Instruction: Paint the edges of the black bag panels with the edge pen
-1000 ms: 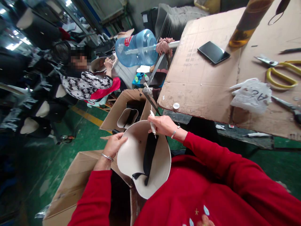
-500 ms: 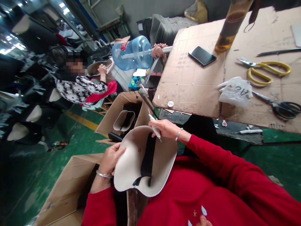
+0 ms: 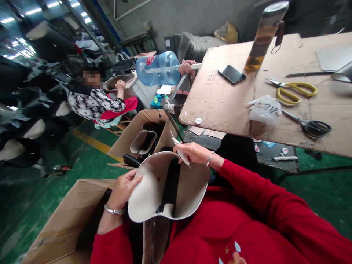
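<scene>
A curved, cream-coloured shell (image 3: 148,189) is held tilted in front of my red top, its hollow side facing up. Down its inside runs a black strap (image 3: 169,187). My left hand (image 3: 121,190) grips the shell's left rim, thumb on the inner face and fingers hidden behind. At the far rim, my right hand (image 3: 194,152) pinches a white pen-like tool (image 3: 183,157) with a thin point at each end. The lower point hangs over the shell's inside; whether it touches cannot be made out.
On the cardboard-covered table (image 3: 209,106) lie a phone (image 3: 232,74), yellow-handled scissors (image 3: 295,91), black-handled scissors (image 3: 313,126), a plastic bag (image 3: 265,110) and a tea bottle (image 3: 262,40). Cardboard boxes (image 3: 66,216) stand left and ahead. A co-worker (image 3: 93,102) sits beyond, near a water jug (image 3: 156,68).
The view has shifted, so the table and its objects appear lower and further left. The shell has tilted slightly, with my left hand moving a little left. Both grips stay the same.
</scene>
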A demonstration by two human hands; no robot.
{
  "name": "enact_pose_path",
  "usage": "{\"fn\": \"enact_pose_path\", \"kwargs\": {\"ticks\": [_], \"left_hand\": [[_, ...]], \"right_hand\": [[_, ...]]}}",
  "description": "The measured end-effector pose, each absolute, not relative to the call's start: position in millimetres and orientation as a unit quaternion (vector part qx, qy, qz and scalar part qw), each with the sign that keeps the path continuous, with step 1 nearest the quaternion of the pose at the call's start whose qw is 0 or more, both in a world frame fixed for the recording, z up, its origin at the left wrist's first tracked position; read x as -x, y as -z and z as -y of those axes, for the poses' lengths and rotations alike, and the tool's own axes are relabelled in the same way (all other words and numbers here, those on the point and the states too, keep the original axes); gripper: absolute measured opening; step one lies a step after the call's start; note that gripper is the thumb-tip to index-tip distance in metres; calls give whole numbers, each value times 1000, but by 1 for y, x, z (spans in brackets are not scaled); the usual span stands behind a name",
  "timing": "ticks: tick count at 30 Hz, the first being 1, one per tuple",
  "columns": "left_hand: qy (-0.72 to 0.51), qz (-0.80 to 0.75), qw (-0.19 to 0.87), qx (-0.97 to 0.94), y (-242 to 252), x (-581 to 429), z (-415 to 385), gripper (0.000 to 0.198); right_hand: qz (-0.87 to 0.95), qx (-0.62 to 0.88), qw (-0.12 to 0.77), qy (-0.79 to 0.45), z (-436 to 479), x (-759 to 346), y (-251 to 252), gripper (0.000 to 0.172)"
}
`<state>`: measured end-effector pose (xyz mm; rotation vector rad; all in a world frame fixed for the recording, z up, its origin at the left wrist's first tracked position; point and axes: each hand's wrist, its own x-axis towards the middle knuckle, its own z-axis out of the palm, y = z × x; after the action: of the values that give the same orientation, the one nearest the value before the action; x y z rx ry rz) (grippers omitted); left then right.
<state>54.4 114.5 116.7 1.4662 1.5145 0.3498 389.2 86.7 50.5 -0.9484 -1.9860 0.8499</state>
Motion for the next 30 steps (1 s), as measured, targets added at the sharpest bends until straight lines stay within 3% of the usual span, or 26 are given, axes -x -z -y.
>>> {"fn": "enact_pose_path", "kwargs": {"ticks": [6,10,13,15,18,22,26,30], "left_hand": [[-126,-634,480,-593,-113,-45,-117,56],[-69,-591,489,-638,-122,-43,-115,49],[19,-482,497,-721,-137,-41,-115,39],[55,-393,524,-754,-142,-39,-117,44],[-23,-311,605,-732,-137,-42,-131,63],[-191,-397,581,-685,-117,-74,-161,61],[-169,-398,576,-694,-112,-125,-183,76],[-153,-356,582,-715,-113,-158,-187,68]], "right_hand": [[760,361,406,-356,-88,-393,-43,16],[699,403,477,-348,-90,-390,-38,23],[625,407,535,-397,-91,-385,-40,26],[596,397,556,-421,-92,-380,-44,26],[574,381,581,-434,-92,-372,-52,27],[538,365,618,-443,-92,-361,-59,28],[499,377,644,-441,-93,-358,-58,28],[504,397,643,-419,-95,-363,-56,23]]}}
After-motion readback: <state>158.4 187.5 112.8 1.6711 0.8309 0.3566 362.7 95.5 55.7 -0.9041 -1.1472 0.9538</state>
